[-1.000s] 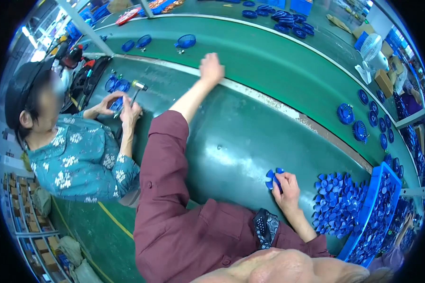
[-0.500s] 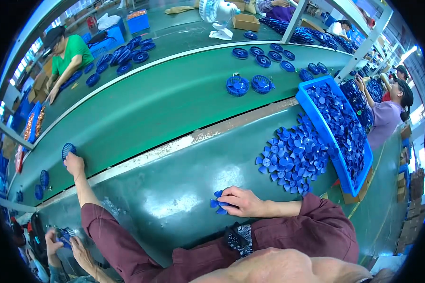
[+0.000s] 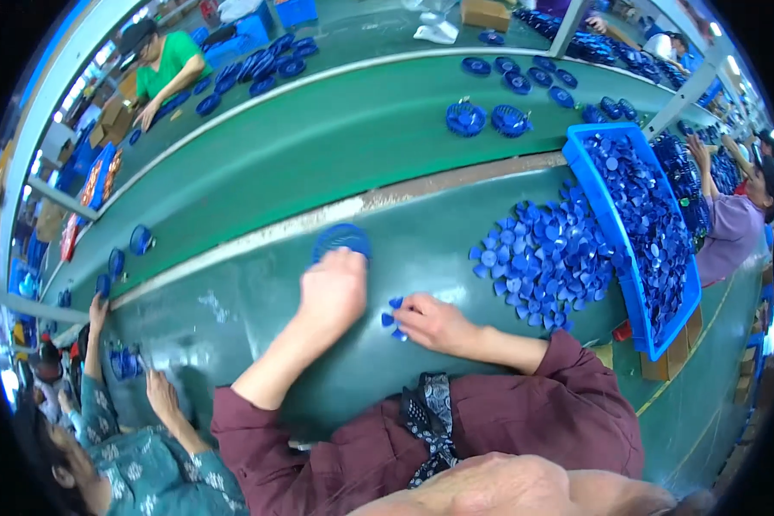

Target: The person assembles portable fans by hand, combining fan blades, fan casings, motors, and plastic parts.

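Note:
My left hand (image 3: 335, 288), blurred by motion, is over the middle of the worktable with its fingers closed on the near edge of a round blue fan grille (image 3: 341, 238). The grille lies just short of the pale ledge beside the belt. To its right my right hand (image 3: 439, 325) pinches a small blue fan blade (image 3: 389, 319) low over the table. Its lobes stick out past my fingertips; the rest is hidden by them. A heap of loose blue fan blades (image 3: 546, 267) lies right of that hand.
A blue tray (image 3: 595, 219) full of fan blades stands on the right. Beyond the ledge (image 3: 318, 211) runs a green belt (image 3: 301, 155) with blue fan housings (image 3: 466, 119). A co-worker in teal (image 3: 159, 469) sits close at my left, by another fan part (image 3: 125, 361).
My left hand has come back from the belt's left end to mid-table, now with a round grille. My right hand keeps the fan blade. The view has shifted, and the co-worker at left shows more.

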Available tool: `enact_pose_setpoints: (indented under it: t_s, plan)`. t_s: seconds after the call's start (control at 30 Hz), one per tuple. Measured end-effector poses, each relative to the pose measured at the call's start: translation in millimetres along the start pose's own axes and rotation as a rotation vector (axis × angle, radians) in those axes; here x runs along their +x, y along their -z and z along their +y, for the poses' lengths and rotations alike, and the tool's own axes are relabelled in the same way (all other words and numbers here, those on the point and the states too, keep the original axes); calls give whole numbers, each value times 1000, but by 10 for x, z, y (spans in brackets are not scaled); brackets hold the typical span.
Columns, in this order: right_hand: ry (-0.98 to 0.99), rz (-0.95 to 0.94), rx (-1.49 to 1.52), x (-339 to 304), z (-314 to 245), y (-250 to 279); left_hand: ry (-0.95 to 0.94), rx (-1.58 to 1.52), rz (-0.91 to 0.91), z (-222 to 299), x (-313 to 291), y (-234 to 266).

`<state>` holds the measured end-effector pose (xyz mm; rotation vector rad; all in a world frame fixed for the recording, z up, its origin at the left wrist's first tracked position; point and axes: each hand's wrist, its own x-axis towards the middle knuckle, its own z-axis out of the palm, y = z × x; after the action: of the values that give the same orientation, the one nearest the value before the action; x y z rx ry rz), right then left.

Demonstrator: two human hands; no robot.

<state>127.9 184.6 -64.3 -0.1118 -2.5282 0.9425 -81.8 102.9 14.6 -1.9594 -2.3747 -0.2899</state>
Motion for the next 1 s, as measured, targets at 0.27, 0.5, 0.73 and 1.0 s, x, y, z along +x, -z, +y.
enact_pose_setpoints:
  t_s: [0.27, 0.5, 0.73, 1.0]
  plan:
    - [-173, -376, -267, -115, -125, 559, 116, -401, 94, 238, -360, -93]
    - [-170, -157, -176, -69, -208, 712, 342, -451, -74, 29, -298, -322]
    - [-80, 0, -115, 199, -442, 524, 545, -713, 82, 213, -394, -544]
    - [-92, -49, -242, 363, -415, 410, 807, -1784, 9, 448, -527, -375]
